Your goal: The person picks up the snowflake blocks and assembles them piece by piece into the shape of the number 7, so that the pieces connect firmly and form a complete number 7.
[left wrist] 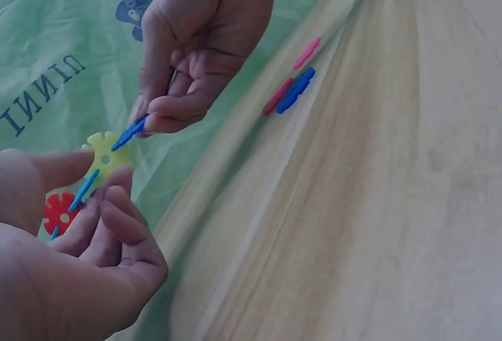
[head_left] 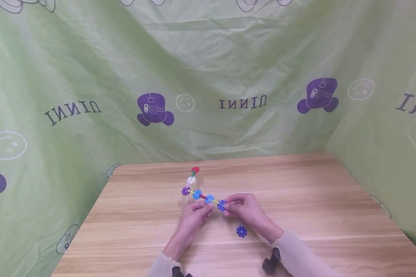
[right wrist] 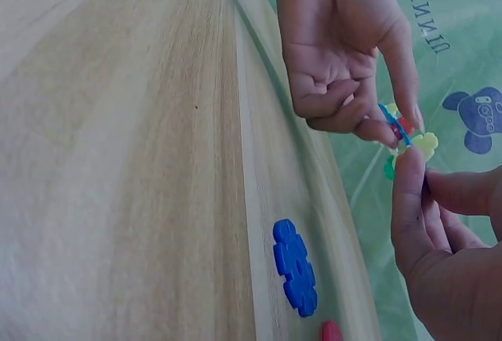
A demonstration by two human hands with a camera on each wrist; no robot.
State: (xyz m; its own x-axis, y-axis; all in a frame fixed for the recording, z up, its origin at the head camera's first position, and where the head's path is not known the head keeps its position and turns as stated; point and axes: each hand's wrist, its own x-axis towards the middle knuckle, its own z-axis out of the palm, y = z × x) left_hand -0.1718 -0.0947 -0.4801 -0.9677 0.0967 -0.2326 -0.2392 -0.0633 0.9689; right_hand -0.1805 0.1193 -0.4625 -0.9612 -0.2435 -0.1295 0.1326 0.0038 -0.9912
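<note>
A chain of interlocking snowflake discs (head_left: 197, 194) is held above the table, bending from a red end disc (head_left: 195, 169) past green, white, purple, yellow and light blue ones. My left hand (head_left: 190, 221) pinches a light blue disc (left wrist: 83, 191) near the chain's right end, between thumb and fingers. The dark blue end disc (head_left: 222, 206) is pinched by my right hand (head_left: 251, 213). In the left wrist view it meets the edge of a yellow disc (left wrist: 102, 153). Fingers partly cover both pinched discs.
A loose blue disc (head_left: 241, 231) lies on the wooden table (head_left: 142, 231) below my right hand. The left wrist view also shows a red disc (left wrist: 278, 96) and a pink disc (left wrist: 307, 53) beside it. A green printed cloth (head_left: 208, 130) hangs behind the table.
</note>
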